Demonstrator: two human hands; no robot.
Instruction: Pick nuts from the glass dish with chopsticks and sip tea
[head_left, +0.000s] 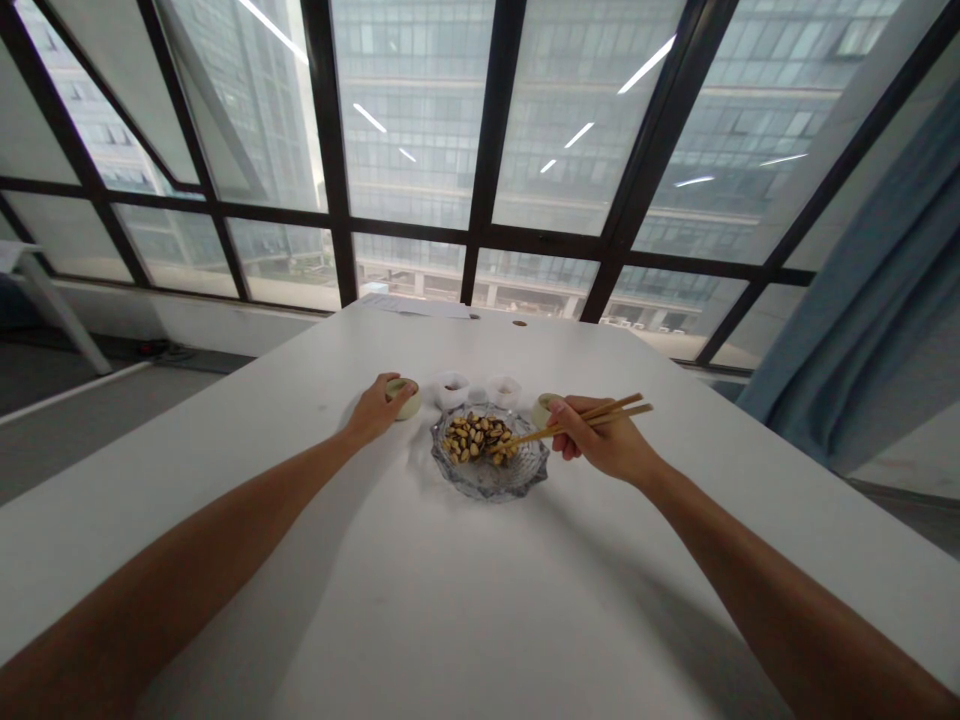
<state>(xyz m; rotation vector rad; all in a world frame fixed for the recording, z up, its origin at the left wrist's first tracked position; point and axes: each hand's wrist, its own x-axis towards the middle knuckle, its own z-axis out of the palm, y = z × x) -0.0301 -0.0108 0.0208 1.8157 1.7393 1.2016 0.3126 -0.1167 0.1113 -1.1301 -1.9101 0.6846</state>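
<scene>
A clear, scalloped glass plate (491, 490) sits mid-table with a heap of pistachios (476, 436) on its far left side. My right hand (596, 437) is closed around a pair of wooden chopsticks (534, 435), whose tips reach down among the nuts. Whether the tips grip a nut is too small to tell. To the left of the plate, my left hand (380, 407) is wrapped round a small pale green cup (406, 404) standing on the table. Another pale green cup (543, 408) stands behind my right hand, partly hidden by it.
Two small white cups, one left (451, 390) and one right (504, 391), stand just beyond the plate. Papers (412, 306) lie at the far edge of the white table (450, 600). Windows rise behind it; a blue curtain (862, 300) hangs at right.
</scene>
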